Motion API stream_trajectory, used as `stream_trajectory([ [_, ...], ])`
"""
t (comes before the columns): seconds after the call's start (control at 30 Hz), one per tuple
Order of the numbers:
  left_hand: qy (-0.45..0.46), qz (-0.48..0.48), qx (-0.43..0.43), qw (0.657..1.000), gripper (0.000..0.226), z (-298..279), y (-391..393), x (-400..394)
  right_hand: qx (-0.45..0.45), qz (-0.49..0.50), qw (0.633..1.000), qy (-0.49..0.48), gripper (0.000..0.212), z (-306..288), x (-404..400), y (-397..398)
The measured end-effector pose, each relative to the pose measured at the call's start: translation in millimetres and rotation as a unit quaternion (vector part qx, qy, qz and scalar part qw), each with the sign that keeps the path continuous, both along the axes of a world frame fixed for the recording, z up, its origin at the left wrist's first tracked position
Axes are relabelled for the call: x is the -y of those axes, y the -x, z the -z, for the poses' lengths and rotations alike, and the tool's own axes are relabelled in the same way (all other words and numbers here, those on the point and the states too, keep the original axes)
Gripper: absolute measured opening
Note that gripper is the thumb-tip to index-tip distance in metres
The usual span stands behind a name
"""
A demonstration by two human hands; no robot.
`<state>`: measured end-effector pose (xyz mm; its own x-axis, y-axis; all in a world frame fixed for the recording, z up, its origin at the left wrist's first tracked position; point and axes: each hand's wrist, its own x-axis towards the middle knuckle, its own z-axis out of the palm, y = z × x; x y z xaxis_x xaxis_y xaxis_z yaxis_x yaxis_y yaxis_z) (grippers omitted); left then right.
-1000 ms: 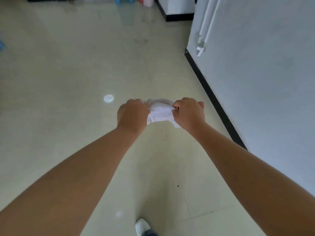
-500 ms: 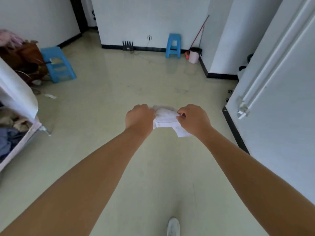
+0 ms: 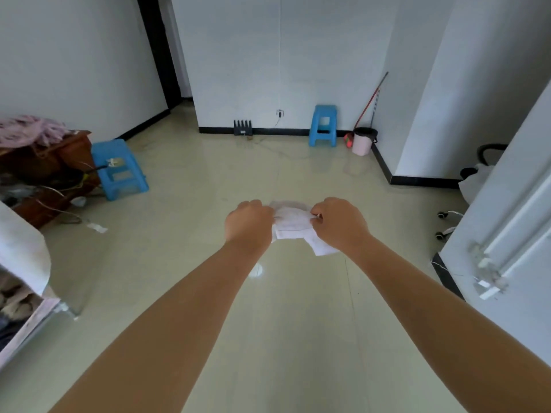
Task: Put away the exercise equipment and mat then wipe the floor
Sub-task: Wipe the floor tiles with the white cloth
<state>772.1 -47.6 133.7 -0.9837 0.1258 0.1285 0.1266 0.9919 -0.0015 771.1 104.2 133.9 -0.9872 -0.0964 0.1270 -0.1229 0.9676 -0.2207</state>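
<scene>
Pale tiled floor (image 3: 185, 263), two blue stools along the walls: person standing mid-room, left hand (image 3: 249, 223) and right hand (image 3: 340, 225) both curling fingers around a white paper wipe (image 3: 293, 226), holding it chest-high, apparently readying it for floor wiping.

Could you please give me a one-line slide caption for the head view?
Both hands, left and right, hold a white wipe above the tiled floor.

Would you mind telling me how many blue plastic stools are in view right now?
2. One blue stool stands at the left beside the wooden cabinet; the other stool stands against the far wall. Others may be out of view.
</scene>
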Motion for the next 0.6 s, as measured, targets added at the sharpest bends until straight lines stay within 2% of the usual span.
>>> stream_trajectory([
  [0.23, 0.038, 0.006, 0.036, 0.999, 0.029, 4, 192, -11, 0.021, -0.002, 1.0, -0.02, 0.029, 16, -6, 187],
  [0.6, 0.06, 0.101, 0.047, 0.992, 0.026, 1, 518, -54, 0.048, 0.065, 0.996, -0.026, 0.031, 10, -45, 483],
])
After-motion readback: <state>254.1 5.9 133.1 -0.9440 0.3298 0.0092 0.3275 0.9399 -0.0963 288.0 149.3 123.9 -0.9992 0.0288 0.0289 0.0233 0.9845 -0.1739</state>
